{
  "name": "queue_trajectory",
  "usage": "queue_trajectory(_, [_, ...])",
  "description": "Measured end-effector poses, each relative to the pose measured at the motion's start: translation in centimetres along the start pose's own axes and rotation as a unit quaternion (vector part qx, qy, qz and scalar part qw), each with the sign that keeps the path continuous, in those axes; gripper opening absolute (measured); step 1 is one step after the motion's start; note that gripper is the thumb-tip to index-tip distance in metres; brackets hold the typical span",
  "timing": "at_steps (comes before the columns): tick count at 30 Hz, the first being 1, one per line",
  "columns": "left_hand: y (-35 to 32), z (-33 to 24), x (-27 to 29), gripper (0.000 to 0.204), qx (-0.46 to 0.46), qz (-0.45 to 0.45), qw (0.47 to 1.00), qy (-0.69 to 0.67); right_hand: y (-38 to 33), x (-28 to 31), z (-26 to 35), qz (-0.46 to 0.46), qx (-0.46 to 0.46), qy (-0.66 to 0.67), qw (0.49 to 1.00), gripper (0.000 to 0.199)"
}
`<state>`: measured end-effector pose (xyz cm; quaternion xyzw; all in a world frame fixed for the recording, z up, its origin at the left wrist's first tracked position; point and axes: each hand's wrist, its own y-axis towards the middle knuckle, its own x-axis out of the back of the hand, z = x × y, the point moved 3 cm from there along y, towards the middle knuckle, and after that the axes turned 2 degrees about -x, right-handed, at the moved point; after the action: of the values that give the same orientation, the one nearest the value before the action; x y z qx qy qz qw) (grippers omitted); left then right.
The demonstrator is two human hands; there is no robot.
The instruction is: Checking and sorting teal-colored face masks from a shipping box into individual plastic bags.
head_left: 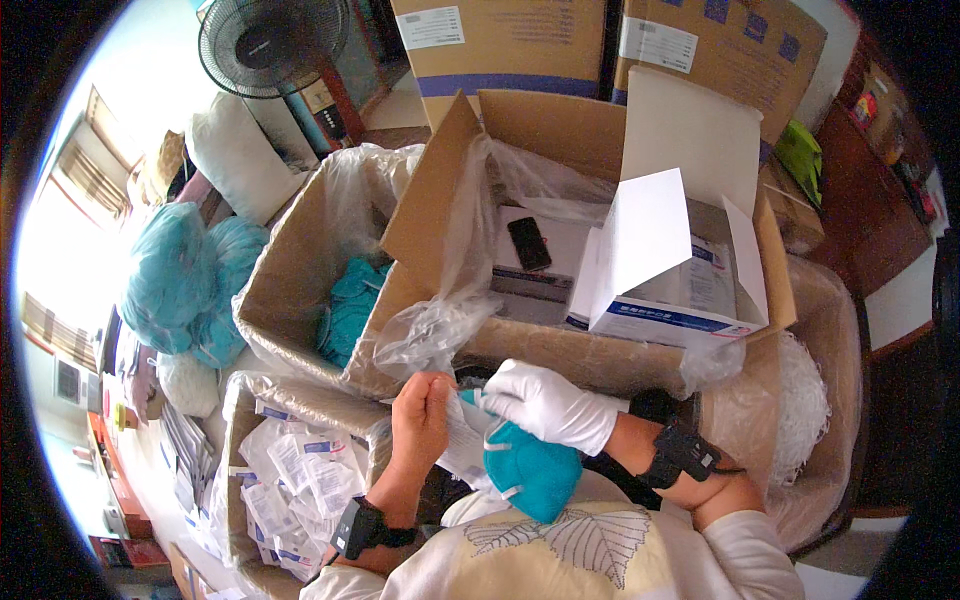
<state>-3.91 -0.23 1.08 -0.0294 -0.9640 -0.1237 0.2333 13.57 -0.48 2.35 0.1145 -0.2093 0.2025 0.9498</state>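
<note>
My left hand [420,412] is closed on the white wrapper [463,447], my gloved right hand [553,405] grips the teal mask [535,472] to its right; the step appears to be bagging, next requiring careful alignment.

Left hand [422,410] fisted, right hand [550,402] curled

Teal mask [535,474] — curved, tilted, white packet [462,447] — partly hidden, beside it

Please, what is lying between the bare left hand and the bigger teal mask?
In the head view, a thin white sheet-like piece lies between the left hand and mask.
</note>
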Motion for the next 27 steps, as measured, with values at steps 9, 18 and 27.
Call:
queue_trajectory(9, [-1.9,12.8,11.0,0.028,0.132,-0.271,0.951,-0.075,-1.3,7.1,-2.5,-0.277,-0.175,0.459,0.826,0.032])
queue_trajectory(18, [-20.3,27.9,33.6,0.056,0.384,-0.473,0.584,0.536,-4.0,7.8,-5.1,-0.254,-0.186,0.48,0.819,0.044])
queue_trajectory(27, [0.4,-2.0,-2.7,0.053,0.109,0.179,0.886,-0.414,-3.7,2.8,-1.8,-0.176,-0.134,0.205,0.954,0.03])
